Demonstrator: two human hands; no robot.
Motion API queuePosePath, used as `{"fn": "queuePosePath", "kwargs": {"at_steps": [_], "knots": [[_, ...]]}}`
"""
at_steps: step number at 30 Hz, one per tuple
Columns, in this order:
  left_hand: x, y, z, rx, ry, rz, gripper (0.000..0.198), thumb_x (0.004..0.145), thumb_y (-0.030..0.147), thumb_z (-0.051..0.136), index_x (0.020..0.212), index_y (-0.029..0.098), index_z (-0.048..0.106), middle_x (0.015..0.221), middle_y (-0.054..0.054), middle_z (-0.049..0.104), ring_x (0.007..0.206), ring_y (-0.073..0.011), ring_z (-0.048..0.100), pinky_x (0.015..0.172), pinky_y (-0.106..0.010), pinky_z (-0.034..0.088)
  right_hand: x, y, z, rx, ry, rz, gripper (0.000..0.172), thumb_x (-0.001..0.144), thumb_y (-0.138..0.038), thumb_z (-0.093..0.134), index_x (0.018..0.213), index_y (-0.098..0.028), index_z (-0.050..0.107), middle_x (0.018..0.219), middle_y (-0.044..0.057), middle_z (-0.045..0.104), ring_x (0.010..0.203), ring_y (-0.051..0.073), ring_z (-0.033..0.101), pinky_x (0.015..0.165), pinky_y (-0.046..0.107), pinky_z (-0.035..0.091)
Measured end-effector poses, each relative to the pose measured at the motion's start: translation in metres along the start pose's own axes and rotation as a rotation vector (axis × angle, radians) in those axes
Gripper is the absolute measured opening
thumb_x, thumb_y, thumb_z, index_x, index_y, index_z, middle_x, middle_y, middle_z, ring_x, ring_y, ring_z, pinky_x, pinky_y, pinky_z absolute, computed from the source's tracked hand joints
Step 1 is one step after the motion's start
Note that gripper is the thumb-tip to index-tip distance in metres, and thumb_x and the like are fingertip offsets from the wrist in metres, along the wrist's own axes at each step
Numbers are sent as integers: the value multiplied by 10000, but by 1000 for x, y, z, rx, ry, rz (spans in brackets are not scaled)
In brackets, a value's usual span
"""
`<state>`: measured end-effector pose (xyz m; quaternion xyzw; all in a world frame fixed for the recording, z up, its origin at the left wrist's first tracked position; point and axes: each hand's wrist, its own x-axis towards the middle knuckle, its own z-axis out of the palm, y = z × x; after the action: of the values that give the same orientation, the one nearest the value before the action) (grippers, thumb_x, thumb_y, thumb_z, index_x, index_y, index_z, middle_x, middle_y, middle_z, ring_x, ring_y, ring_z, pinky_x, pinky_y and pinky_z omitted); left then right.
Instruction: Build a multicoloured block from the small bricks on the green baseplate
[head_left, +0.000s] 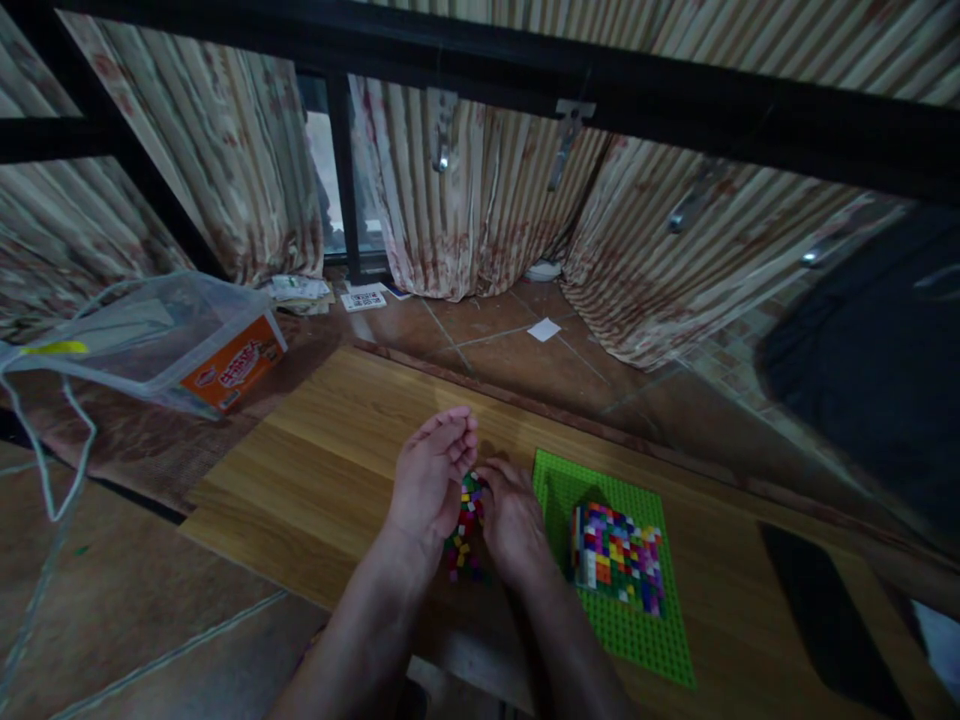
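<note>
Fingers half curled and palm turned up, the left hand (431, 475) is cupped to the left of the green baseplate (637, 645); whether anything lies inside that curl I cannot tell. Closer to the same baseplate, just off its left edge, the right hand (514, 515) reaches down with bent fingers at a heap of small loose bricks (463, 550) — whether it pinches one is hidden too. Working from the left, a clear plastic bin (165, 375) with an orange label (236, 365) sits on the floor side, well apart from the baseplate, a white cord (51, 516) looping down beside it. Next, left of and beyond the baseplate, come a stack of papers (300, 293) and a printed card (364, 300). Those loose bricks, in red, yellow, white, green and other colours, lie on the wooden table (322, 450) left of the baseplate, between the two forearms and hands. Past the baseplate's far edge, a white slip (544, 329) lies on the tiles. On the baseplate itself stands a multicoloured brick block (619, 560), its studs showing — apart from both hands. Right of the baseplate, a flat black object (829, 620) rests on the table.
</note>
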<state>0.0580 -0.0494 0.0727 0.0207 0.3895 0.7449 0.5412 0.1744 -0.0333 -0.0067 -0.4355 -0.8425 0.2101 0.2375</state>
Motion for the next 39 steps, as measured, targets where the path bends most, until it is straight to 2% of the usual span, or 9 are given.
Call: {"fn": "queuePosePath", "kwargs": {"at_steps": [7,13,22,29,35,39], "knots": [[0,1,0,0,7,-12,130,702,111,686,828,132,660,738,14,643,608,-44,565,606,-168,447,1,-3,-3,31,63,47,316,807,-37,458,961,-186,690,1082,109,651,1046,256,574,950,407,478],[1,1,1,11,7,-22,111,725,104,663,833,128,660,717,12,631,593,-48,560,589,-165,449,4,-8,-3,16,76,90,238,829,-43,455,826,-199,635,935,84,635,926,243,562,835,362,470],[-2,2,1,80,-36,-69,140,691,129,698,828,128,668,741,4,651,615,-55,573,598,-169,451,3,-11,-13,87,93,210,174,890,-141,463,886,-200,626,879,65,664,869,228,619,796,341,458],[-2,-1,2,117,-39,-86,143,682,127,704,822,124,673,743,1,661,606,-54,571,593,-169,444,-2,-9,-17,131,63,226,173,918,-194,445,914,-207,618,865,57,685,834,220,648,749,321,456],[-2,-2,4,179,-24,-65,169,646,155,735,803,128,682,769,-9,675,622,-63,581,616,-181,455,-5,-13,-30,368,118,283,194,943,-296,452,959,-204,622,883,44,700,812,195,655,734,300,474],[-5,-8,5,355,-51,0,224,632,213,778,837,147,715,840,-16,694,682,-80,604,646,-191,462,-6,-17,-38,706,244,322,201,902,-378,548,929,-206,650,851,21,701,783,173,649,715,277,496]]}}
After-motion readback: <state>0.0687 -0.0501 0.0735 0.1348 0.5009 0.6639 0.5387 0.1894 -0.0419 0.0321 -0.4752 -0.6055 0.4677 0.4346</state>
